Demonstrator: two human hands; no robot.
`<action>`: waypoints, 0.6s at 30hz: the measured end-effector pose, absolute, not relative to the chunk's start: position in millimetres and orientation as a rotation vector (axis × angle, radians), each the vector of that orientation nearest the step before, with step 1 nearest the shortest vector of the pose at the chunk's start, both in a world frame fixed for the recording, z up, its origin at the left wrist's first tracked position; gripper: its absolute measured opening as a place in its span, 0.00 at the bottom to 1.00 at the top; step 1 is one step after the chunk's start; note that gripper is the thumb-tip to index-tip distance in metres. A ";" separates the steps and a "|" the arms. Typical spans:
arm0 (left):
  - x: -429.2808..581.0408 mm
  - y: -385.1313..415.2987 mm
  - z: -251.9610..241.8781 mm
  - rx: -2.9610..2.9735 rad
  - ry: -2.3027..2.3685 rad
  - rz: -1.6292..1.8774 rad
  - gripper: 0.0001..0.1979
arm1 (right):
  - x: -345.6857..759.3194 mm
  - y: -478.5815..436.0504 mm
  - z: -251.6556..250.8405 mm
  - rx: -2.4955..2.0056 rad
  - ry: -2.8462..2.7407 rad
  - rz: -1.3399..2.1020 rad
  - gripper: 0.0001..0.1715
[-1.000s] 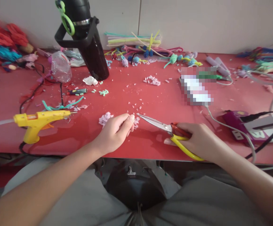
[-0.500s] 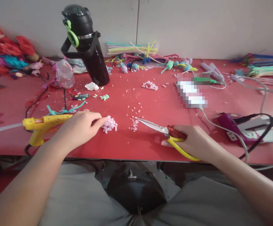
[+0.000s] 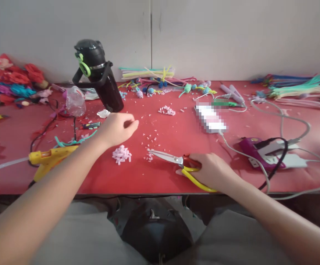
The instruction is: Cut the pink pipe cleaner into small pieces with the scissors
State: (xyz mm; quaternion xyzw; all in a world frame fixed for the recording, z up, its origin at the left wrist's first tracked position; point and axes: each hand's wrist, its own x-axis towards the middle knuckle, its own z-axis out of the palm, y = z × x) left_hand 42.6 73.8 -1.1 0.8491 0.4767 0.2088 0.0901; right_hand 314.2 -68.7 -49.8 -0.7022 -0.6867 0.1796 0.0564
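My right hand (image 3: 209,170) grips a pair of scissors (image 3: 167,156) by red and yellow handles. Their blades are nearly together, and the tip touches a scatter of tiny pale pink scraps (image 3: 149,156) on the red table. My left hand (image 3: 118,129) hovers over the table with its fingers curled and the thumb near the index finger. Whatever those fingers may hold is hidden. Just below that hand lies a heap of short pale pink pieces (image 3: 121,154). Farther back is a smaller group of similar pink pieces (image 3: 167,110).
Under my left forearm lies a yellow glue gun (image 3: 49,157). A black bottle (image 3: 105,84) stands at the back left near a clear plastic cup (image 3: 75,101). Pipe cleaners (image 3: 146,73) lie along the wall. To the right are a blurred phone (image 3: 211,117), a purple power strip (image 3: 259,154) and loose cables.
My left hand has lifted off the pink heap and moved away from me and slightly right. My right hand keeps the scissors by the scraps. The camera view has tilted up a little.
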 end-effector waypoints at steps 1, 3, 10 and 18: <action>57.0 88.4 -1.8 2.544 1.371 0.610 0.11 | 313.1 -68.1 -48.0 -2.142 -2.092 0.539 0.29; 85.9 117.6 -6.8 2.590 1.288 0.526 0.06 | 311.4 -67.1 -45.3 -2.162 -2.109 0.525 0.29; 139.1 170.2 -43.2 2.607 1.391 0.276 0.13 | 311.7 -65.8 -44.8 -2.150 -2.129 0.552 0.29; 140.4 173.9 -51.0 2.605 1.427 0.238 0.13 | 312.3 -63.8 -44.7 -2.140 -2.137 0.570 0.28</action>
